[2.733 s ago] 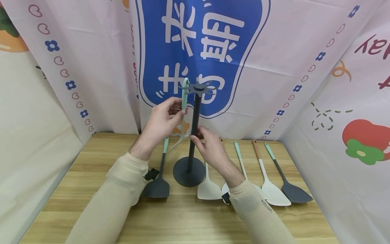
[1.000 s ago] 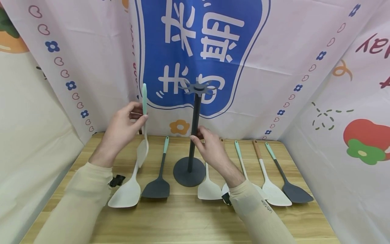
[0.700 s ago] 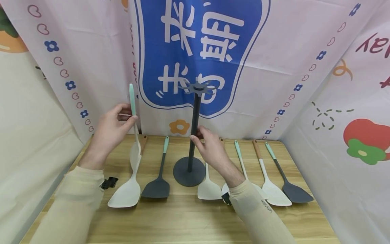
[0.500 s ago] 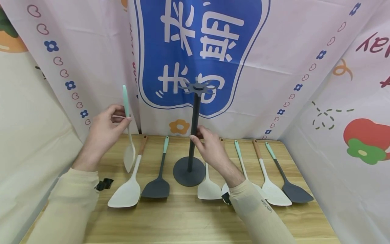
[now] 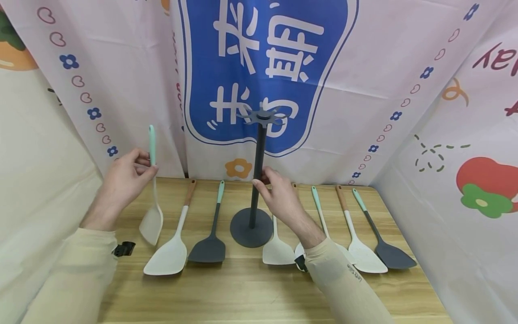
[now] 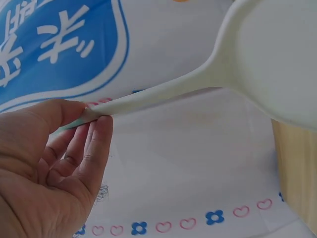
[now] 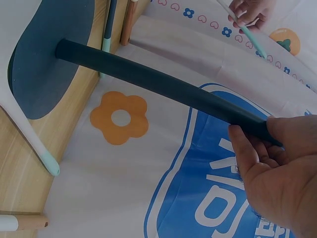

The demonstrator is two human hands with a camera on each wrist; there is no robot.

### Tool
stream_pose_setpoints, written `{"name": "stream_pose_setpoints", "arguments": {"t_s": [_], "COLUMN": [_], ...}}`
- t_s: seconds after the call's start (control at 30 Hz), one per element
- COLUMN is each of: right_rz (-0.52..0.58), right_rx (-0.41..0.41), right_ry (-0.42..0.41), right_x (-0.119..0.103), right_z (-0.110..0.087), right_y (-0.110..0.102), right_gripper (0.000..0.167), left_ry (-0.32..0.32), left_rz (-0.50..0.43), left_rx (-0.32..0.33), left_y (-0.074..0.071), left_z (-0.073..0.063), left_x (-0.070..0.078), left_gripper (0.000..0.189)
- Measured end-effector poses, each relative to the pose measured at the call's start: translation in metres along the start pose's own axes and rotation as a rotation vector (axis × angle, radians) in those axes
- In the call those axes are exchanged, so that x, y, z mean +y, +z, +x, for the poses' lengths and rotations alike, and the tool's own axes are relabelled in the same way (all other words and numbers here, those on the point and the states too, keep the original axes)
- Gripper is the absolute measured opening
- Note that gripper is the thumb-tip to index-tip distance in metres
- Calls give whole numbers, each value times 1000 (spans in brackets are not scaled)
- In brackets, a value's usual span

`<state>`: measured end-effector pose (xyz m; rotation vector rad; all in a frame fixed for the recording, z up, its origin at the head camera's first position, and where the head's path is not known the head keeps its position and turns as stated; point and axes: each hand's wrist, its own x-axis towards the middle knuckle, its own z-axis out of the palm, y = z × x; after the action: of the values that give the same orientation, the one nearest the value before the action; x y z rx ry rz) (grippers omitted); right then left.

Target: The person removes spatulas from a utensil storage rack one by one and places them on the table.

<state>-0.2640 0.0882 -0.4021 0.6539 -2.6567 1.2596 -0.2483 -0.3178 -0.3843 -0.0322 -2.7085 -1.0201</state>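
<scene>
My left hand (image 5: 123, 182) pinches a spatula (turner) (image 5: 152, 225) by its mint-green handle, with the off-white blade hanging downward above the left side of the table. In the left wrist view, thumb and fingers of the left hand (image 6: 74, 158) meet where the green handle joins the pale shaft of the spatula (image 6: 163, 94). My right hand (image 5: 281, 198) grips the dark post of an upright utensil stand (image 5: 252, 229), which has a round base and a ring of hooks on top. The right wrist view shows the right hand (image 7: 277, 173) around that post (image 7: 158, 87).
On the wooden table (image 5: 226, 297) lie a white turner with a brown handle (image 5: 167, 258) and a dark green-handled turner (image 5: 210, 249), left of the stand. To its right are a cream turner (image 5: 278, 252), a white one (image 5: 364, 256), a dark one (image 5: 392, 256) and others partly behind the right arm.
The left hand has carried the green-handled spatula from beside the stand's hooks leftward and lower, past the dark and white turners. The right hand stays on the post.
</scene>
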Motion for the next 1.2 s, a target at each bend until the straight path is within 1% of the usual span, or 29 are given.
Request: {"name": "stream_pose_setpoints", "arguments": {"t_s": [0.13, 0.2, 0.37, 0.6, 0.7, 0.93, 1.07, 1.2], "right_rz": [-7, -7, -4, -5, -6, -7, -8, -10], "right_rx": [0, 0, -2, -1, -2, -2, -1, 1], "right_ry": [0, 1, 5, 8, 8, 14, 13, 8], "right_x": [0, 0, 0, 0, 0, 1, 1, 1], "right_z": [0, 0, 0, 0, 1, 1, 1, 0], "right_y": [0, 0, 0, 0, 0, 1, 1, 0], "right_gripper": [23, 23, 23, 23, 23, 23, 22, 22], "left_ry": [-17, -24, -42, -71, -72, -87, -88, -86], "left_rz": [23, 42, 89, 130, 147, 200, 213, 217], "left_rx": [-32, -37, -48, -96, -113, -174, -184, -185], "left_y": [-2, -2, -2, -2, 1, 7, 12, 18], "left_z": [-2, -3, -4, -4, -4, -4, -2, -1], "left_x": [-11, -17, -27, -40, -46, -60, -67, -70], "left_gripper": [46, 44, 38, 32, 30, 34, 34, 30]}}
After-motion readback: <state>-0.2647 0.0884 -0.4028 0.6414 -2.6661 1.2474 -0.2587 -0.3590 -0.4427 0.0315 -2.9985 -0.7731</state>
